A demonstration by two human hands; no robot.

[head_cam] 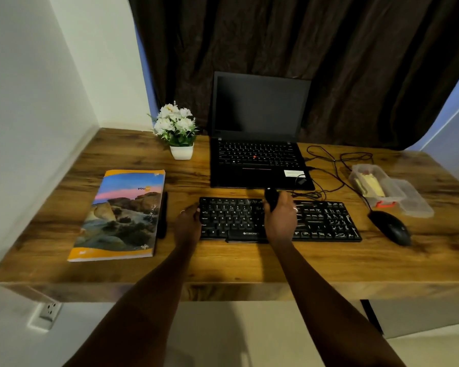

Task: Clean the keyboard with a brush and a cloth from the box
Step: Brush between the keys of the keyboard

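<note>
The right hand (280,218) is gripping the brush (270,197) over the keyboard (329,221), which is running nine-to-three, the left hand (187,223) clasping its nine-o'clock end.

"ZEBRONIC" on keyboard (231,218), "you" on notebook (119,215)

The widest free way is the strip of desk (236,263) in front of the keyboard (326,221), crossed only by the two forearms. Behind the keyboard the laptop (260,165) stands near, and cables (329,168) lie in that narrow gap. At the left, the left hand (188,223) grips the keyboard's end and fills the gap before the pen (163,215) and book (122,215). The right hand (280,215), holding the brush (270,197), covers the middle keys. At the right, the mouse (391,227) lies near the keyboard, with the box (371,186) behind it.
</note>
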